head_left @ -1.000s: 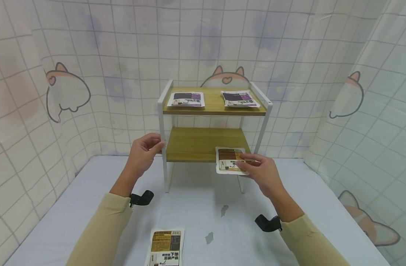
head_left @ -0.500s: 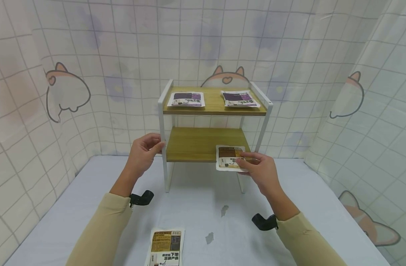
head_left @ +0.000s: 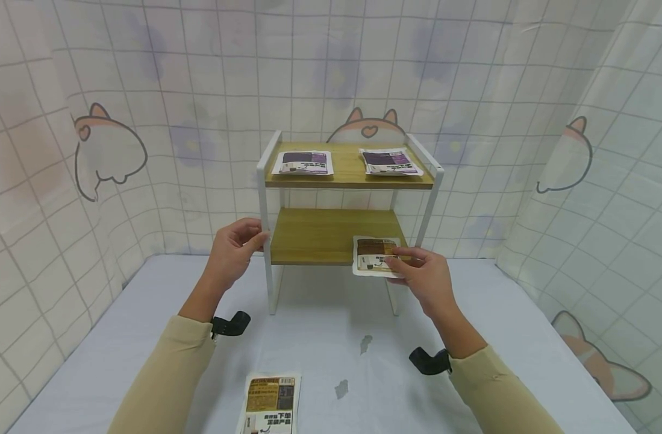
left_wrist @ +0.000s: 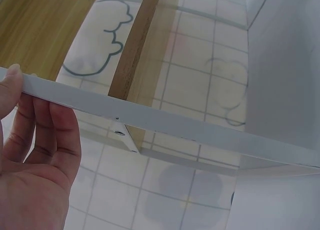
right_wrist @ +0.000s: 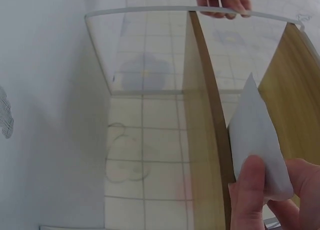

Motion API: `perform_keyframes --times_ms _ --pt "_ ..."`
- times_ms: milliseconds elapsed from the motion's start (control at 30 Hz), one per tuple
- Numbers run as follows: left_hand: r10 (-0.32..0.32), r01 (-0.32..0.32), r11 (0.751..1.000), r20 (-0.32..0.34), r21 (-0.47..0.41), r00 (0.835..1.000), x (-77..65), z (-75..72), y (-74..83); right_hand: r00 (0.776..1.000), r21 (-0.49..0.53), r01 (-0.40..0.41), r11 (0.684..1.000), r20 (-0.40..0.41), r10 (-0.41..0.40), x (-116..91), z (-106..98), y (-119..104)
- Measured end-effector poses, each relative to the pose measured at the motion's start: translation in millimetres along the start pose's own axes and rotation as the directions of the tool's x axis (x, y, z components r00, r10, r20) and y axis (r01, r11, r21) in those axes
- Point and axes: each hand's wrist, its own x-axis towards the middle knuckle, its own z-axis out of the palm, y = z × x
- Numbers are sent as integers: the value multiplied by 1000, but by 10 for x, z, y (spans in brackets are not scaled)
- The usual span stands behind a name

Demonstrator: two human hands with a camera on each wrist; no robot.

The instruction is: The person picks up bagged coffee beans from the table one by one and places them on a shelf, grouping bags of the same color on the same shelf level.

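A two-tier shelf rack with wooden boards and a white frame stands on the table. My left hand [head_left: 234, 252] grips its left front post [head_left: 263, 205], thumb on one side and fingers on the other in the left wrist view. At the right front of the lower board [head_left: 314, 235], my right hand [head_left: 427, 278] pinches a brown and white packet [head_left: 370, 260] by its right edge. The right wrist view shows the packet's plain back [right_wrist: 255, 130], close over the board's front edge [right_wrist: 212, 89].
On the upper board [head_left: 346, 166] lie purple and white packets, one at left [head_left: 303, 162] and some stacked at right [head_left: 391, 161]. Another brown packet [head_left: 270, 401] lies on the white table near me. A grid-patterned curtain [head_left: 227, 90] surrounds the table.
My right hand has moved slightly forward and up with the packet, which now overlaps the lower board more. The left hand has stayed on the post.
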Motion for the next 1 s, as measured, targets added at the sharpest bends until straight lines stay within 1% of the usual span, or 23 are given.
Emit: perform_keyframes --times_ms 300,467,533,733,1000 --pt "3 -3 1000 1 -2 1000 -3 1 6 1000 48 -5 999 23 3 -51 -10 2" --pt "1 -1 1000 -2 9 1000 -4 0 12 999 -9 -11 1000 45 11 -94 -7 22" --pt "-4 4 1000 -3 10 1000 -6 1 18 998 -24 -1 1000 57 3 -107 2 34" --pt "-13 13 1000 -4 13 1000 -15 5 34 995 -9 42 999 88 -41 -154 45 43" --pt "-15 15 1000 -6 18 1000 -14 2 21 996 0 67 998 59 -67 -176 74 18"
